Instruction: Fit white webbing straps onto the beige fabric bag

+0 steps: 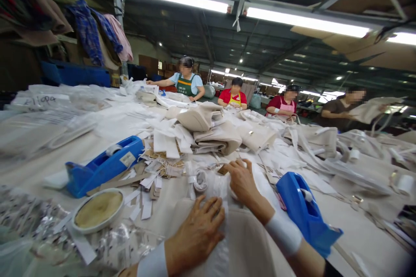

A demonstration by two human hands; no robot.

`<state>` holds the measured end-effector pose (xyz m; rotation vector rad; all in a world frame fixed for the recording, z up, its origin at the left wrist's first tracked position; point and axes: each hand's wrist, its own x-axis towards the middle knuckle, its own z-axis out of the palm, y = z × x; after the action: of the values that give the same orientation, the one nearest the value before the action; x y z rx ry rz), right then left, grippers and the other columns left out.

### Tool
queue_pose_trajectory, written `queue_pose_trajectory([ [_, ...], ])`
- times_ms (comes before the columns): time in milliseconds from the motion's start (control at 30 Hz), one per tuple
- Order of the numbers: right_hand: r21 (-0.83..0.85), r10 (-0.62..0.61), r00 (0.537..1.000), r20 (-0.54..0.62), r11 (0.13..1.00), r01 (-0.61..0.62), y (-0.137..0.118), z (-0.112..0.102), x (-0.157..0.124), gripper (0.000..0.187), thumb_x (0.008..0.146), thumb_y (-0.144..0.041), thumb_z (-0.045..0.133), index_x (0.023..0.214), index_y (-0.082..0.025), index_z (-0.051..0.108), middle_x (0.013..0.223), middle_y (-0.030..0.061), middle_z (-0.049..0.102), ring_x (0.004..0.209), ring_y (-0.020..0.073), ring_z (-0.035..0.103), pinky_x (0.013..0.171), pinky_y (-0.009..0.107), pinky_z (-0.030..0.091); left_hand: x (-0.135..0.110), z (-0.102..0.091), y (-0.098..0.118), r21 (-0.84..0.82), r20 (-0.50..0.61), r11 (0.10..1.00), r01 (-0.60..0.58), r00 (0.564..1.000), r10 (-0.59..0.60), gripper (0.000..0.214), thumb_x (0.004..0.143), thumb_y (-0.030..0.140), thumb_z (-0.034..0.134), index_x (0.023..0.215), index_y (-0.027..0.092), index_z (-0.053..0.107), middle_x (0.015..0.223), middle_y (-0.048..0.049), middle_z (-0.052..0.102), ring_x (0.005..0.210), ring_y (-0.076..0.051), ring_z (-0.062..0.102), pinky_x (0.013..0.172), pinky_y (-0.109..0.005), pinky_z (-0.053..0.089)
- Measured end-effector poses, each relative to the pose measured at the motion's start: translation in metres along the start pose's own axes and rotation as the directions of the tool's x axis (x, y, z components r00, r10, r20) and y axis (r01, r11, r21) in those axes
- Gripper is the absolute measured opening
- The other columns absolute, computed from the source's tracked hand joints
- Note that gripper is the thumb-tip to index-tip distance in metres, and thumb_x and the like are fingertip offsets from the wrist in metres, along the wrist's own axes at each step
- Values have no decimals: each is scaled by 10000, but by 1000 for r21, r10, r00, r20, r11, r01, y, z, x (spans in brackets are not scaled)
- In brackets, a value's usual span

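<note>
My left hand (196, 229) lies palm down, its fingers stretched out, on a cream bag (253, 242) with a strip of clear plastic (222, 246) along its middle. Farther forward, my right hand (243, 181) has its fingers bent downward beside a small brown piece (223, 169). Its fingertips are partly hidden, and what they grip, if anything, cannot be made out. A rolled strap wrapped in white (200, 181) sits just ahead of my left hand. Both wrists wear pale cuffs.
Blue tape dispensers stand at the left (104, 164) and right (305, 212). A round dish of tan material (97, 210) is near loose tags (151, 186). Folded cream bags (217, 134) are heaped ahead. Several co-workers stand across the table; white wrapping (65, 108) covers the left side.
</note>
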<state>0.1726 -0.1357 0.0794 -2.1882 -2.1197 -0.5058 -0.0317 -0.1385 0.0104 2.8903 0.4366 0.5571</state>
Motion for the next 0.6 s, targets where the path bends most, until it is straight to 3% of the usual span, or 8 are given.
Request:
queue_pose_trajectory([
  [133,42,-124,991,48,992,122,-16,17,-28,358,879,-33,420,1076,-206,663,1135,62,685,1241,211,478,1166,450,84,0,2,-1,-4,-36,1000,-17,999,17,490,977,392,495,1419,197,414,1503,-112,448,1398,-299,383,1163,-565,277],
  [267,45,-106,994,29,993,105,-22,29,-10,308,900,-86,419,991,-176,699,1048,108,710,1303,255,436,1196,482,45,0,3,-1,20,-53,999,-40,998,41,479,968,370,518,1404,188,440,1496,-134,449,1395,-309,383,1157,-572,280],
  [367,48,3,999,-43,999,-1,-23,21,-3,395,892,-54,381,1144,-169,663,1214,117,664,1305,264,437,1185,516,88,0,1,0,28,-35,999,-32,999,33,475,968,365,516,1404,194,434,1495,-131,450,1389,-310,390,1150,-583,285],
  [433,69,124,985,-123,991,-117,-24,14,-17,468,911,-74,362,1319,-194,559,1411,111,540,1337,264,409,1165,531,140,0,0,1,24,-31,1000,-18,999,19,467,970,366,507,1399,199,430,1492,-122,455,1387,-304,394,1150,-580,287],
  [533,153,369,904,-215,927,-342,-24,16,-60,473,961,-226,370,1427,-212,447,1509,122,423,1343,293,406,1101,501,287,-1,1,1,18,-44,1000,-17,999,17,449,974,362,493,1386,195,437,1490,-122,455,1386,-297,393,1157,-566,282],
  [600,221,503,847,-174,858,-464,-22,25,-91,526,962,-358,368,1451,-168,409,1496,161,422,1305,333,446,1033,489,376,-2,2,1,21,-57,1000,-17,998,18,444,981,360,476,1390,192,435,1493,-127,448,1389,-293,389,1158,-554,286],
])
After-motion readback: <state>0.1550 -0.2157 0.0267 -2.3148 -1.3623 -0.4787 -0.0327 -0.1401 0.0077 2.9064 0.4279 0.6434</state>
